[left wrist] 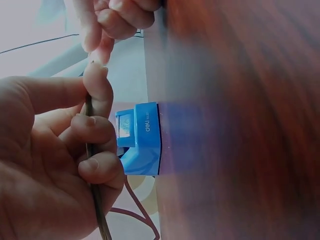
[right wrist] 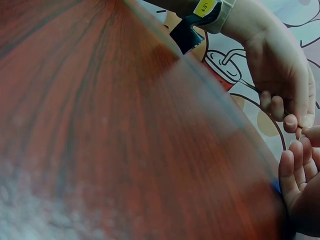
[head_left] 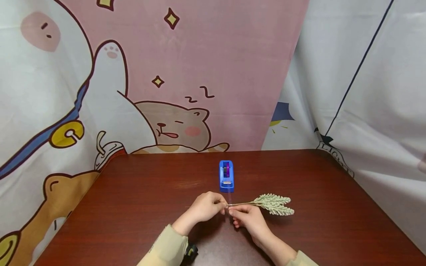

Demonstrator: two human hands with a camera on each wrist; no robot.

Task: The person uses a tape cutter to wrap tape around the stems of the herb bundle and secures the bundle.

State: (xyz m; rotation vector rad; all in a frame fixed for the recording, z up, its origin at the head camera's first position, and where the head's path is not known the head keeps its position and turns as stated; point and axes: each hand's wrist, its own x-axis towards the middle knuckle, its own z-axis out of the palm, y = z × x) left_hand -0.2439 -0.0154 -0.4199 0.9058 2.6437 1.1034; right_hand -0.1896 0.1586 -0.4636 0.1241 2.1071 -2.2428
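A sprig of artificial flowers has pale green, beaded heads and thin brown stems. My left hand holds the stems; the left wrist view shows its fingers curled around them. Close beside it, the thumb and index finger of my right hand pinch a strip of clear tape right by the stems. That strip runs toward me from a blue tape dispenser and crosses the stems. Fingertips partly hide the spot where tape and stems meet. The flower heads point right, beyond my right hand.
A dark reddish-brown table lies beneath the hands. Cartoon-printed cloth hangs behind and at both sides. A black strap device is on my left wrist, near the sleeve.
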